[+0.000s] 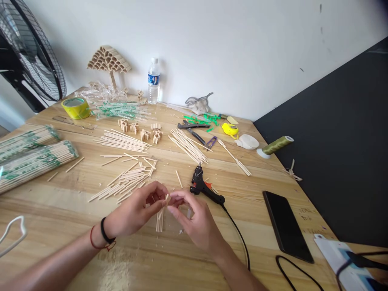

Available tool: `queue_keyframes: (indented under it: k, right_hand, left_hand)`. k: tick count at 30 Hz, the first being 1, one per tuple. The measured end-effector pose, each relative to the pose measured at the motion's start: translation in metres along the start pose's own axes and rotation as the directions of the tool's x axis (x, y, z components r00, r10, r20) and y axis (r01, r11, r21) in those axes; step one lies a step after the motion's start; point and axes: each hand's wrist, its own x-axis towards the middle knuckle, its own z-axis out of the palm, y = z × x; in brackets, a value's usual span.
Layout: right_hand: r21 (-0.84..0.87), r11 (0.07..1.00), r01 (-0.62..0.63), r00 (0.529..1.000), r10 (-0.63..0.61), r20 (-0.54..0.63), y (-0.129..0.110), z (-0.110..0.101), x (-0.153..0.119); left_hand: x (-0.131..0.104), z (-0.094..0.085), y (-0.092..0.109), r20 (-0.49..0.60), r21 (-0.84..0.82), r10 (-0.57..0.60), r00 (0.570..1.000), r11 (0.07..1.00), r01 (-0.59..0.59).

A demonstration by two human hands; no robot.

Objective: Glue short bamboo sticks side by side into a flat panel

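Note:
Near the table's middle, my left hand [138, 210] and my right hand [194, 216] meet fingertip to fingertip. Between them they pinch a short piece of wooden stick [167, 198], partly hidden by the fingers. Just below lies a small bundle of cut sticks [159, 220] on the table. A loose pile of cut sticks [130, 182] spreads beyond my left hand. Past my right hand rests a black hot glue gun [206, 188], its nozzle pointing away from me. Several small glued stick blocks [145, 134] stand farther back.
Long sticks [188, 145], pliers [194, 129], a yellow tape measure [230, 130] and a thread spool [275, 146] lie at the back. A phone [287, 226] is at right, wrapped stick packs [39, 161] at left. Behind stand a water bottle [153, 81], a stick-built tree [109, 60] and a fan [30, 48].

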Motion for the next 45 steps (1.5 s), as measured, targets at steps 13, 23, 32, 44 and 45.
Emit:
queue_keyframes:
  k: [13,23,32,44,45]
  right_hand:
    - [0.05,0.998,0.028,0.989,-0.035,0.145,0.007,0.002,-0.005]
    - [-0.083,0.993,0.084,0.996,-0.086,-0.019,0.002,-0.009,-0.003]
    - [-0.127,0.98,0.151,0.988,-0.152,-0.002,0.008,-0.004,-0.004]
    - [-0.226,0.964,0.139,0.99,-0.127,0.067,0.004,-0.007,-0.003]
    - [-0.256,0.956,0.143,0.988,-0.125,0.088,0.003,-0.008,-0.002]
  left_hand:
    - [0.003,0.001,0.003,0.061,-0.347,-0.036,0.997,0.936,0.055]
    - [0.001,-0.005,-0.001,0.051,-0.441,-0.064,0.997,0.894,0.08]
    - [0.001,-0.006,0.004,0.087,-0.539,-0.031,0.996,0.839,0.073]
    - [0.001,-0.005,0.002,0.099,-0.534,0.053,0.994,0.845,0.008]
    - [0.001,-0.005,0.002,0.093,-0.531,0.048,0.995,0.847,0.009]
